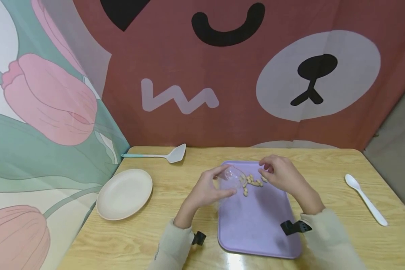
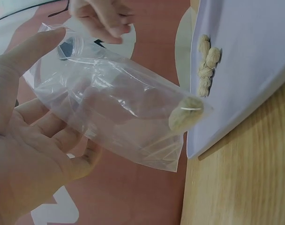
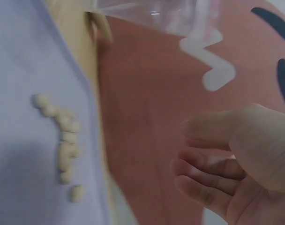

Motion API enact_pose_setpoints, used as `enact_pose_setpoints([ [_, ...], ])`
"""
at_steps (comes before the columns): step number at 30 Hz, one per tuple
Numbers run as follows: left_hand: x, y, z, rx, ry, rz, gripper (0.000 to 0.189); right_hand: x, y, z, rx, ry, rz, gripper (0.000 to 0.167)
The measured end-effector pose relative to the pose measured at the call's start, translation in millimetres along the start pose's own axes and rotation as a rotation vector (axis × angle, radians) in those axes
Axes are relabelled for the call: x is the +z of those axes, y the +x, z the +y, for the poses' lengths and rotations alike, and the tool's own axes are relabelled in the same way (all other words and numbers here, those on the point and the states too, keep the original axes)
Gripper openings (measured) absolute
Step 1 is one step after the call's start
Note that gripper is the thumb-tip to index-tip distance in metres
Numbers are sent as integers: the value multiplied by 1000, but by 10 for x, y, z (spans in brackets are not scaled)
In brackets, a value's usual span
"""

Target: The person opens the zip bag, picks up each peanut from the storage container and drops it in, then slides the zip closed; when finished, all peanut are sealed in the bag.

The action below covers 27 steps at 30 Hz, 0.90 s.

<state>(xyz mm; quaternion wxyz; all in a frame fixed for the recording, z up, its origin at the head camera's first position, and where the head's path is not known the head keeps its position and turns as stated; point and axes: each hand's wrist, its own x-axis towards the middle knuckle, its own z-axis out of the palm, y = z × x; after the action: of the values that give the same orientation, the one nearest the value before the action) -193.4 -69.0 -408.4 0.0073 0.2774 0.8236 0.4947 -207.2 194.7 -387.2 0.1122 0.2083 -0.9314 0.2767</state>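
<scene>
Clear plastic bag [image 2: 114,103] is held by the left hand [image 1: 206,189]: the thumb lies along one side of its mouth, the fingers curl against the opposite side, and the mouth gapes between them. Inside, at the end away from the grip, lies one unshelled peanut [image 2: 184,114].

To the right of this grip, the right hand [image 1: 280,172] hovers with fingers loosely bent; thumb and fingers stand apart and pinch nothing visible. Between the two hands, unshelled peanuts [image 1: 254,183] lie in an irregular row. They rest on the far part of a lilac rectangular tray [image 1: 253,225], which extends from below the hands toward the person.

Left of the left hand, well apart, is a cream round plate [image 1: 125,195]. Beyond that plate lies a white spatula [image 1: 177,153] with a turquoise-ended handle. Right of the right hand, well apart, is a white spoon [image 1: 366,200]. All stand on a wood-grain table [image 1: 324,168]. Beyond both hands hangs a reddish-brown animal-face backdrop [image 1: 236,75].
</scene>
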Motion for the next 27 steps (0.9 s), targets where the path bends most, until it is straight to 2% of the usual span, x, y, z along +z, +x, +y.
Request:
enact_pose_setpoints([
  [5,0,5,5,9,-1,8,67,154,3,162,77,1,-14,16],
  [11,14,7,27,34,0,6,67,275,2,327,114,-40,-40,18],
  [17,14,8,30,19,-3,-8,68,382,-29,454,168,-58,-74,20],
  [22,7,1,35,2,-4,-12,68,475,-62,541,160,-59,-62,15],
  [27,23,-5,30,8,-4,0,67,579,-61,583,146,-27,-97,9],
])
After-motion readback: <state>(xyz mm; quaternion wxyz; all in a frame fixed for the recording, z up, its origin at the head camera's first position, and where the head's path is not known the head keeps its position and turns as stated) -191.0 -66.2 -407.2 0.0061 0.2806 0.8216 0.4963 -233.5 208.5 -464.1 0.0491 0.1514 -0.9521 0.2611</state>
